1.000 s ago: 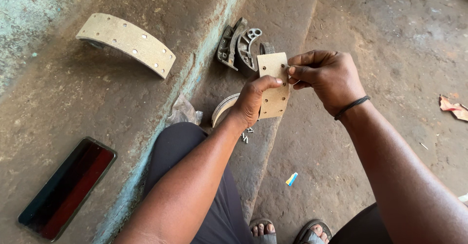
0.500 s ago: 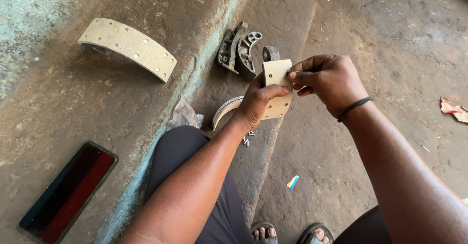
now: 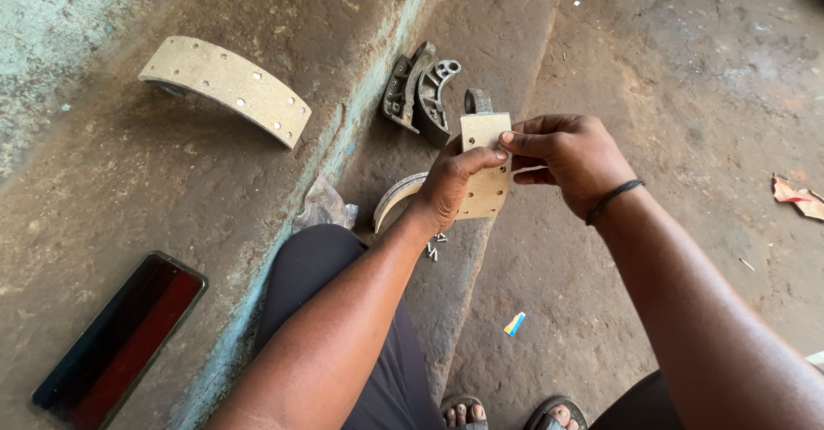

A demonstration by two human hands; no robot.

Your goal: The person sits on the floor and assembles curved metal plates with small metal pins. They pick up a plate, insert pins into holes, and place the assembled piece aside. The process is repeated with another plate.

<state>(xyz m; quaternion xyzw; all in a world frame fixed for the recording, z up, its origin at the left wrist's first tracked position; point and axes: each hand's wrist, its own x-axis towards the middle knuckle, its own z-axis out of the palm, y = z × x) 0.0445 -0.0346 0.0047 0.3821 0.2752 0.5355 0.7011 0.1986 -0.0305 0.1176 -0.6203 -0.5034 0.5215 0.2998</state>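
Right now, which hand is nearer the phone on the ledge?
Left. The left hand grips the tan lining strip from its phone-ward side; the phone lies down-left on the ledge. The right hand pinches the strip's top from the far side, farther off.

We see a matt tan lining (image 3: 486,166), a rough fibrous friction material with small drilled holes, pinched between our left hand (image 3: 451,185) and right hand (image 3: 566,157). Just behind the grip lie dark shoes (image 3: 422,91) of dull cast metal. Far left of the grip, a second lining (image 3: 225,85) has the same grainy, matt face. Below it, a phone (image 3: 120,340) shows glossy glass. The floor (image 3: 687,69) is rough, stained concrete. Our right wrist wears a smooth black band (image 3: 613,198).
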